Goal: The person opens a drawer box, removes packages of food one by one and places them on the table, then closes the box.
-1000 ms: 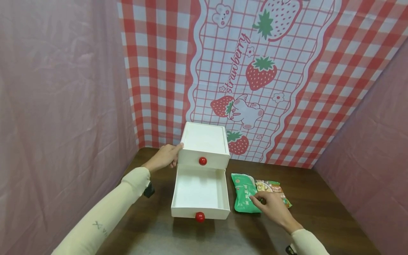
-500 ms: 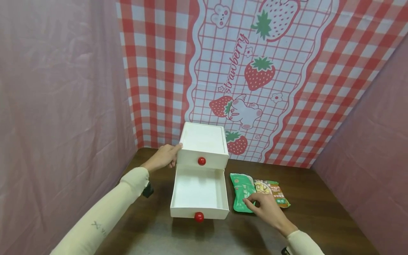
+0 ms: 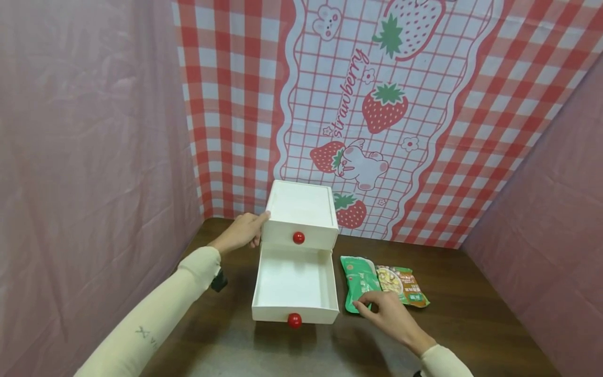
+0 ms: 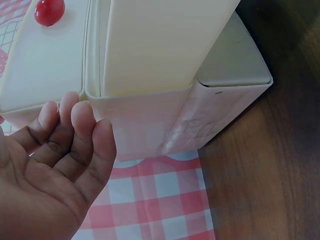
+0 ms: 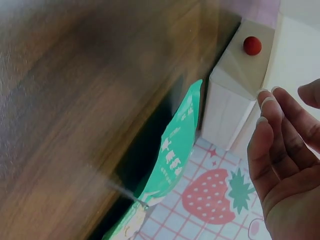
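A white two-drawer box (image 3: 301,203) with red knobs stands on the table, its lower drawer (image 3: 297,280) pulled out and bare inside. My left hand (image 3: 241,230) rests against the box's upper left side near the front corner. Seen from the left wrist, its bent fingers (image 4: 82,130) lie at the side wall beside the top drawer. To the right, my right hand (image 3: 388,314) hovers over the near end of a green packet (image 3: 360,277), fingers loosely bent and holding nothing. The right wrist view shows its fingertips (image 5: 267,100) apart from the packet.
A brown and green food packet (image 3: 405,285) with a bowl picture lies right of the green one. Behind the brown wooden table (image 3: 471,314) hangs a checked strawberry cloth (image 3: 245,104). Pink curtains (image 3: 94,157) close off both sides.
My right hand has drifted left and toward me across the green packet, uncovering more of the brown packet. The left hand, the box and the drawer look the same.
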`<state>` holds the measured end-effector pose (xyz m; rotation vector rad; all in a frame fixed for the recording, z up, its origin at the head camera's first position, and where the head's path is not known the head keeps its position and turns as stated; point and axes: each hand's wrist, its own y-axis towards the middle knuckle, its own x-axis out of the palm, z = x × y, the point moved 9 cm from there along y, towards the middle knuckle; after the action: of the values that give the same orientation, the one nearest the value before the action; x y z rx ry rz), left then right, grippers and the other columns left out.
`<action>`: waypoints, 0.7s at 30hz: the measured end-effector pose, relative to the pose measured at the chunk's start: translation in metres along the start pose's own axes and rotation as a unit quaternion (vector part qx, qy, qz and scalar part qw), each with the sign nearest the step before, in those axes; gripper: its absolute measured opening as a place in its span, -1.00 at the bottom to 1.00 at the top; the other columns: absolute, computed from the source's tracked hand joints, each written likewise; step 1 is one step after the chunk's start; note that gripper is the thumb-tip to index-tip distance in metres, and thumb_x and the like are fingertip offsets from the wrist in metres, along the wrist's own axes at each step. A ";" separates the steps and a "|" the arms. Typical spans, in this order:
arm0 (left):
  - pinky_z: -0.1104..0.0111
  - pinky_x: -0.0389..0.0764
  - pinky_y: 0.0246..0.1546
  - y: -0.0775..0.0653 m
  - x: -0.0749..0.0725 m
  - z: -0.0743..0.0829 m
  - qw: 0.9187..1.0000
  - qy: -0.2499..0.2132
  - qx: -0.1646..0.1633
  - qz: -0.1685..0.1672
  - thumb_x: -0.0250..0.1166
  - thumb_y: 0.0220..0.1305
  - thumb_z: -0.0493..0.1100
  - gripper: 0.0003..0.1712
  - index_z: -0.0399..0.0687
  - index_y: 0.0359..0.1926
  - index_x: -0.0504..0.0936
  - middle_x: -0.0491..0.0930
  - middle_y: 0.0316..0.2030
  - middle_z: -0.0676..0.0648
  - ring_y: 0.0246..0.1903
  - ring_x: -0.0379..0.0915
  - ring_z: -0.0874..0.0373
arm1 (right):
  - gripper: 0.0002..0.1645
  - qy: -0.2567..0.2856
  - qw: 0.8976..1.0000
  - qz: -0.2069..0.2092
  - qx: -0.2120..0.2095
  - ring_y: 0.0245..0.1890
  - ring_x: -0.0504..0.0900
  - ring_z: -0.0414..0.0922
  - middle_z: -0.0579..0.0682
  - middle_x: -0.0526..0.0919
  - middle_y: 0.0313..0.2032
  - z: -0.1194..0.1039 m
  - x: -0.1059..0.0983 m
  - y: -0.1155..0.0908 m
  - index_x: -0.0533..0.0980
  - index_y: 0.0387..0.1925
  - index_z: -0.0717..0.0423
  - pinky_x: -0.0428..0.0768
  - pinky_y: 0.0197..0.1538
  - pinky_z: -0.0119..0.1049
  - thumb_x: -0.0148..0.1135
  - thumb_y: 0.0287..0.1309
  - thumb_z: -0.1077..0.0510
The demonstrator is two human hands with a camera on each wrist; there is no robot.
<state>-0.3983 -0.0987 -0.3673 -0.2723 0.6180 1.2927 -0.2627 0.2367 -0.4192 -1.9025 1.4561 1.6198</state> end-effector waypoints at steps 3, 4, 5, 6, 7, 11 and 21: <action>0.30 0.56 -0.54 0.000 0.000 0.000 1.000 -0.005 0.001 -0.003 -0.11 0.57 0.35 -0.11 -0.27 -0.61 0.61 0.59 -0.64 -0.14 -0.63 0.55 0.01 | -0.87 0.005 1.000 -0.003 -0.012 -0.44 0.52 -0.45 -0.40 0.69 -0.41 -0.005 0.002 -0.001 0.74 -0.39 -0.07 0.62 -0.34 -0.29 0.40 0.32 0.10; 0.26 0.59 -0.52 0.000 0.000 0.000 1.000 -0.005 0.001 -0.003 -0.11 0.57 0.35 -0.11 -0.27 -0.61 0.60 0.59 -0.63 -0.14 -0.63 0.55 0.02 | -0.87 0.006 1.000 -0.003 -0.015 -0.43 0.53 -0.45 -0.40 0.69 -0.40 -0.006 0.003 -0.002 0.73 -0.39 -0.07 0.62 -0.34 -0.28 0.40 0.31 0.11; 0.24 0.60 -0.51 0.000 0.000 0.000 1.000 -0.006 0.000 -0.004 -0.11 0.57 0.35 -0.11 -0.27 -0.61 0.60 0.59 -0.63 -0.14 -0.63 0.54 0.02 | -0.88 0.007 1.000 -0.004 -0.018 -0.42 0.54 -0.45 -0.40 0.69 -0.40 -0.008 0.004 -0.002 0.73 -0.39 -0.07 0.63 -0.33 -0.26 0.40 0.31 0.11; 0.23 0.61 -0.50 0.000 0.000 0.000 1.000 -0.007 0.001 -0.005 -0.12 0.58 0.35 -0.11 -0.27 -0.60 0.60 0.59 -0.63 -0.14 -0.63 0.54 0.03 | -0.87 0.010 1.000 -0.006 -0.020 -0.41 0.55 -0.45 -0.40 0.69 -0.40 -0.009 0.005 -0.003 0.73 -0.39 -0.07 0.64 -0.32 -0.24 0.40 0.32 0.11; 0.21 0.63 -0.48 0.000 0.000 0.000 1.000 -0.007 0.001 -0.005 -0.12 0.57 0.35 -0.11 -0.27 -0.60 0.60 0.59 -0.62 -0.15 -0.63 0.55 0.03 | -0.87 0.012 1.000 -0.007 -0.021 -0.40 0.56 -0.45 -0.40 0.70 -0.40 -0.011 0.005 -0.003 0.74 -0.38 -0.07 0.65 -0.32 -0.23 0.39 0.32 0.10; 0.20 0.63 -0.47 0.000 0.001 0.001 1.000 -0.004 0.002 -0.004 -0.11 0.58 0.34 -0.12 -0.26 -0.60 0.60 0.59 -0.62 -0.15 -0.62 0.55 0.03 | -0.86 0.020 0.999 -0.017 -0.018 -0.34 0.60 -0.43 -0.40 0.71 -0.37 -0.015 0.009 -0.005 0.75 -0.36 -0.07 0.66 -0.26 -0.22 0.38 0.34 0.06; 0.19 0.63 -0.46 0.000 0.001 0.000 1.000 -0.001 0.001 -0.002 -0.12 0.58 0.34 -0.12 -0.28 -0.60 0.60 0.59 -0.62 -0.14 -0.64 0.52 0.07 | -0.78 0.045 0.998 -0.050 0.003 -0.46 0.47 -0.42 -0.43 0.62 -0.46 -0.023 0.023 -0.008 0.74 -0.39 -0.03 0.52 -0.36 -0.41 0.35 0.37 0.02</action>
<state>-0.3983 -0.0981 -0.3675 -0.2706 0.6160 1.2896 -0.2455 0.2124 -0.4337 -2.0343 1.3723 1.5021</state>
